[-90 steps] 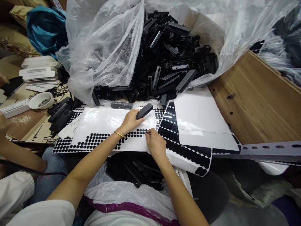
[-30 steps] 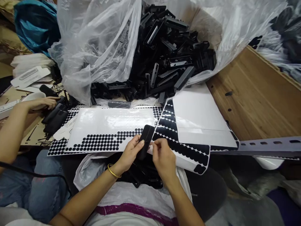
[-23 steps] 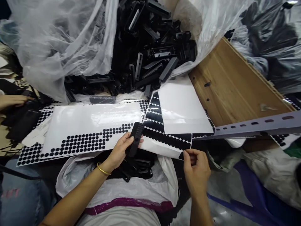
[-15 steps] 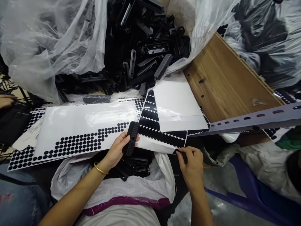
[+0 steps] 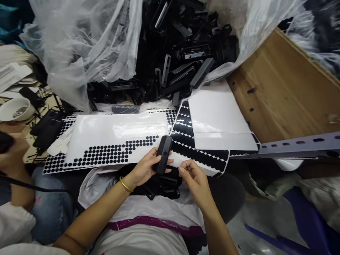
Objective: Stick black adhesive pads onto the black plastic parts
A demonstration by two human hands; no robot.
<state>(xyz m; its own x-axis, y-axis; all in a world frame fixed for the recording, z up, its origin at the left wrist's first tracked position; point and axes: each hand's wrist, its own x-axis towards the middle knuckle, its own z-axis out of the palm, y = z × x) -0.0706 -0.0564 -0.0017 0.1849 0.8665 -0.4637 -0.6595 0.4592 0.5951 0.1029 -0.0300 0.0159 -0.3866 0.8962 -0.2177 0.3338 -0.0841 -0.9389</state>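
Upright in my left hand (image 5: 147,166) is a long black plastic part (image 5: 164,154) with rounded ends, gripped between thumb and fingers. Thumb and fingertips of my right hand (image 5: 195,179) are pinched together just right of that part; what is between them, if anything, is too small to make out. Behind my right hand lies a sheet of black stickers (image 5: 196,150) on white backing, its right corner curled. Further left, a white sheet (image 5: 106,129) carries rows of round black dots. Below my hands, an open white bag (image 5: 106,187) holds more black parts.
A large heap of black parts (image 5: 186,46) fills a plastic-lined container at the back. White backing sheets (image 5: 220,120) lie beside a wooden panel (image 5: 289,92) and a slotted metal rail (image 5: 300,143). At left, another person's hand (image 5: 16,152) holds something black near a white bowl (image 5: 20,109).
My right hand has moved left from the sticker sheet's corner to beside the part. The part has turned so its plainer side faces me. The camera view has shifted left.
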